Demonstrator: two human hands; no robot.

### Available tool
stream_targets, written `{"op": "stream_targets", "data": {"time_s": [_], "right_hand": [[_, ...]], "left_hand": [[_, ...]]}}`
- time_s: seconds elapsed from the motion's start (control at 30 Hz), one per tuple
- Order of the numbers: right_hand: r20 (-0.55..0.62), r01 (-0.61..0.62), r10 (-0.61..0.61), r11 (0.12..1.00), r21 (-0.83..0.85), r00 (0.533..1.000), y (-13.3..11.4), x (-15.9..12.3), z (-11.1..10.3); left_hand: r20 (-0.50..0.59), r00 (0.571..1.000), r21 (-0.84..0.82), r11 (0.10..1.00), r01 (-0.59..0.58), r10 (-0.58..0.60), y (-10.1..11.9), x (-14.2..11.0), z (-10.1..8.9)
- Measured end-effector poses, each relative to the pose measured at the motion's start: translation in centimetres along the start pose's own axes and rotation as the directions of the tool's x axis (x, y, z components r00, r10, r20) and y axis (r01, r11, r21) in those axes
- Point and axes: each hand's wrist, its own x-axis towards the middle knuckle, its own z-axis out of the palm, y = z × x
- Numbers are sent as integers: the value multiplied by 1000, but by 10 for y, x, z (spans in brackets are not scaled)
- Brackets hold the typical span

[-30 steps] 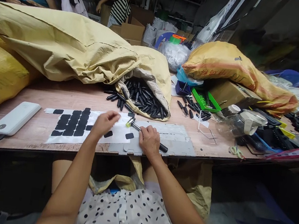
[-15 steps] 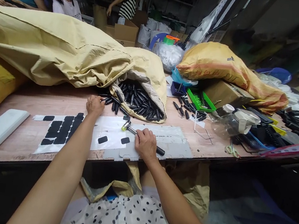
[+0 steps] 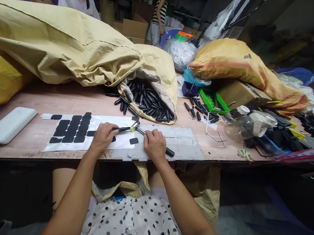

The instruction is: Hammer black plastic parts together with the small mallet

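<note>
My left hand (image 3: 103,138) is closed around a slim black stick-shaped part (image 3: 122,129), holding it level above a white backing sheet (image 3: 100,123) that carries several black oval pads (image 3: 72,131). My right hand (image 3: 154,145) grips the black handle of a small hammer (image 3: 169,152); its yellow-tipped head (image 3: 134,126) meets the end of the black part. Both hands sit at the near edge of a wooden table (image 3: 60,100), over a grey flat template (image 3: 184,144).
A tan sack (image 3: 67,46) lies open just behind, spilling many black parts (image 3: 147,100). A white power bank (image 3: 8,125) lies at left. Green tray (image 3: 214,102), plastic bottle (image 3: 243,125), another sack (image 3: 240,67) and clutter fill the right. Other people are beyond the table.
My left hand reached back to the pile of black parts at the sack mouth, then returned to the sheet holding one, bringing it against the hammer head. My right hand kept the hammer.
</note>
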Motion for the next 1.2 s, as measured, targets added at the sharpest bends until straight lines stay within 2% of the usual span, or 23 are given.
{"op": "stream_targets", "data": {"time_s": [0.13, 0.3, 0.47, 0.63, 0.77, 0.9, 1.07, 1.2], "right_hand": [[-14, 5, -5, 1000, 3, 1000, 1, 0, 1], [0, 2, -2, 1000, 1, 1000, 2, 1, 2], [29, 0, 0, 1000, 22, 1000, 3, 2, -3], [-41, -5, 13, 978, 207, 999, -7, -12, -9], [-68, 58, -32, 907, 418, 997, -19, -25, -10], [-94, 99, -59, 849, 519, 994, -25, -30, -12], [-82, 121, -92, 849, 514, 992, -32, -31, -18], [1, 116, -129, 893, 435, 992, -35, -31, -18]], "left_hand": [[43, 998, 16, 999, -40, 40, 0, -2, 9], [65, 997, 88, 995, -38, 33, 4, 2, 10], [80, 997, 67, 998, -21, 16, 5, 2, 9], [101, 995, 45, 999, -24, 19, 4, 2, 11], [94, 995, 36, 999, -40, 37, 4, 1, 11], [99, 994, 35, 998, -59, 55, 5, 0, 11], [102, 994, 51, 998, -38, 33, 4, 1, 12], [118, 993, 65, 998, -27, 19, 3, 2, 13]]}}
